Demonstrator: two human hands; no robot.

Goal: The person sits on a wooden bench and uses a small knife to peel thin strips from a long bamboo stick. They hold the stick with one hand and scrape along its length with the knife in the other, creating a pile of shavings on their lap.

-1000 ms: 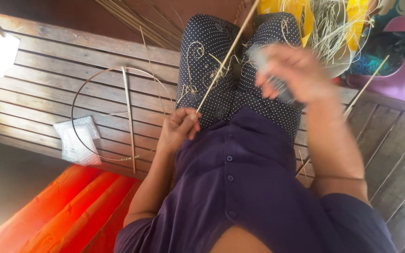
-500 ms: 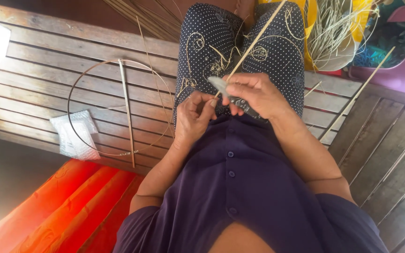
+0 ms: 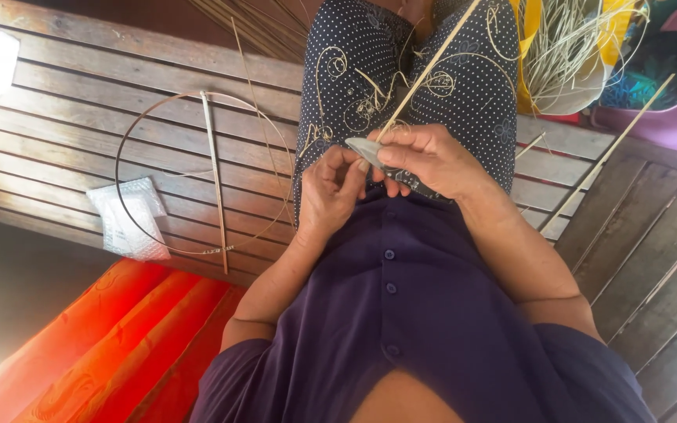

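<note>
My left hand point(image 3: 332, 192) and my right hand point(image 3: 425, 160) meet in front of my lap, over dark dotted trousers. A thin pale cane stick point(image 3: 432, 66) runs from between the hands up and away to the top of the view. My left hand pinches its near end. My right hand grips a small knife, its grey blade point(image 3: 363, 149) lying against the stick close to the left fingers. Thin curled shavings lie on my trousers.
On the wooden slatted floor point(image 3: 80, 117) to the left lie a thin cane hoop point(image 3: 131, 141), a straight stick point(image 3: 215, 180) and a clear plastic bag point(image 3: 128, 215). Orange-red fabric point(image 3: 111, 345) spreads below. A bundle of pale strips point(image 3: 570, 47) sits at top right, with another stick point(image 3: 609, 149).
My right hand came down from the raised, blurred position to the stick's near end beside my left hand. The knife blade now rests by the left fingers.
</note>
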